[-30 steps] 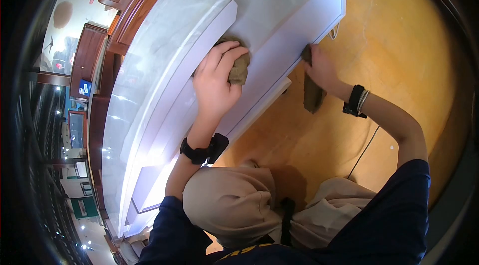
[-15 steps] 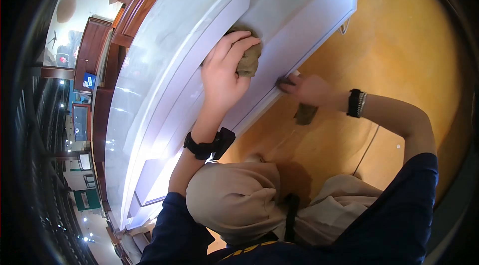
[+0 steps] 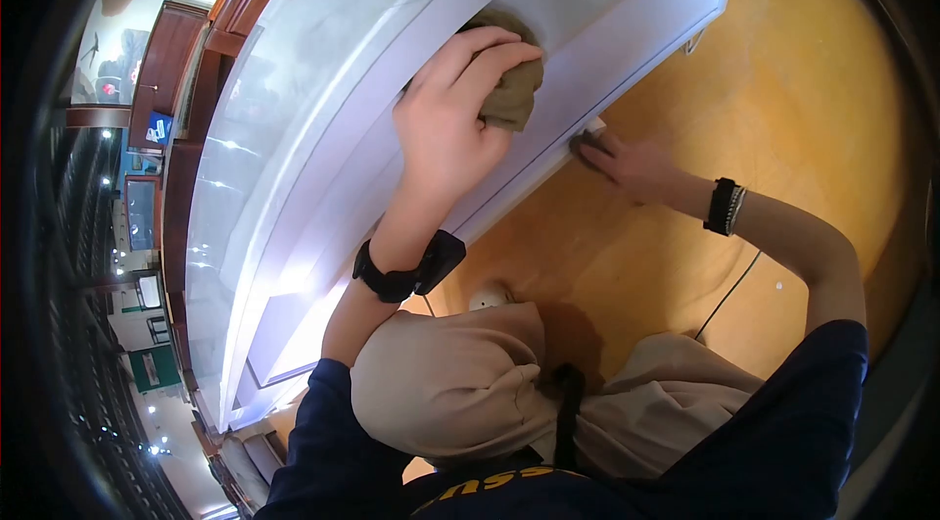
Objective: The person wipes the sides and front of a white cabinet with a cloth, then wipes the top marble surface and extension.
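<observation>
My left hand (image 3: 446, 123) is wrapped over a bunched olive-brown cloth (image 3: 517, 94), pressed to the inner surface of a long white counter-like unit (image 3: 607, 70). The fingers lie across the cloth's top. Lower on the right, my right hand (image 3: 636, 167) is at the unit's bottom edge, slightly blurred. Its fingers are closed on a dark cloth (image 3: 589, 147) that touches this edge. Much of that cloth is hidden by the fingers.
A glossy pale top (image 3: 264, 118) runs along the unit's left side. Yellow-brown floor (image 3: 783, 79) spreads to the right, with a thin dark cable (image 3: 729, 295) on it. My knee (image 3: 421, 373) is close below the unit. Dark wooden furniture (image 3: 166, 79) stands beyond.
My left hand and its cloth have moved up and right in view. My right hand has shifted right and up along the bottom edge; the cloth end hanging below it is now out of sight.
</observation>
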Motion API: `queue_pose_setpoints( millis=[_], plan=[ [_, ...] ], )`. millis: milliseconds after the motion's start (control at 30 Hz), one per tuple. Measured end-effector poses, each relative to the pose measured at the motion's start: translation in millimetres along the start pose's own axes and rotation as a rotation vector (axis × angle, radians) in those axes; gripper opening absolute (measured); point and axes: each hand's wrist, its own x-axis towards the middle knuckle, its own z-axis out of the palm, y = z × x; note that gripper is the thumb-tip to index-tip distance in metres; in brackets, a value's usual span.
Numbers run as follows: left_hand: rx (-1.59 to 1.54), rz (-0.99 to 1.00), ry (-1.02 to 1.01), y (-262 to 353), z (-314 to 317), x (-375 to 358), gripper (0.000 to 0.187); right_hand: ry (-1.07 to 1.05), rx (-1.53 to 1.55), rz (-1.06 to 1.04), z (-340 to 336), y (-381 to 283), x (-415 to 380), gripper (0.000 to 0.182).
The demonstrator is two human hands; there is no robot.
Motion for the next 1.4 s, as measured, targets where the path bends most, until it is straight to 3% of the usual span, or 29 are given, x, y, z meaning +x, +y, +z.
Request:
queue_pose_setpoints(
  millis=[67,200,267,333,400,467,500,567,633,767,833,867,933,1000,1033,1100,1267,1400],
  plan=[
    [0.003,0.106,0.071,-2,-6,-7,0.036,-0.107,0.048,-0.023,-1,-9,7,0.054],
    [0.048,0.233,0.01,15,-12,-50,0.027,-0.035,0.016,-0.053,7,-5,6,0.053],
    [0.039,0.393,-0.022,20,5,-84,0.025,-0.035,-0.047,-0.063,11,5,8,0.052],
    [0.007,0.315,-0.15,19,27,-117,0.028,0.094,-0.065,-0.13,11,17,7,0.052],
    [-0.023,0.248,-0.272,8,45,-148,0.031,0.076,-0.066,-0.107,-4,20,2,0.053],
    [0.006,0.04,-0.54,-13,61,-175,0.034,0.069,-0.07,-0.074,-13,21,0,0.053],
    [0.055,0.113,-0.601,-17,63,-190,0.036,0.052,-0.058,-0.021,-15,21,-1,0.053],
    [0.07,0.075,-0.581,-13,62,-201,0.035,0.025,-0.05,0.041,-16,17,-4,0.053],
    [0.085,0.033,-0.565,-9,62,-203,0.033,-0.105,0.052,0.257,-15,-1,-2,0.058],
    [0.109,0.054,-0.475,-9,68,-199,0.033,0.05,0.045,0.068,-7,-26,1,0.055],
    [0.122,0.065,-0.437,-9,71,-201,0.032,-0.199,0.081,0.17,-16,-48,14,0.06],
    [0.122,0.065,-0.424,-9,72,-202,0.039,-0.202,0.08,0.172,-15,-49,15,0.06],
    [0.121,0.061,-0.411,-7,74,-201,0.047,-0.156,0.175,0.098,-8,-46,15,0.058],
    [0.135,0.067,-0.355,-6,75,-200,0.029,-0.066,0.121,0.038,3,-32,12,0.057],
    [0.132,0.07,-0.359,-6,75,-200,0.029,0.028,0.064,-0.021,5,-24,11,0.056],
    [0.103,0.074,-0.355,-7,75,-201,0.053,0.033,0.035,-0.012,0,-8,6,0.057],
    [0.113,0.072,-0.374,-11,77,-208,0.056,0.038,-0.052,0.102,-2,16,-8,0.057],
    [0.107,0.066,-0.388,-10,77,-206,0.061,0.121,0.065,0.232,7,6,-11,0.06]
  ],
)
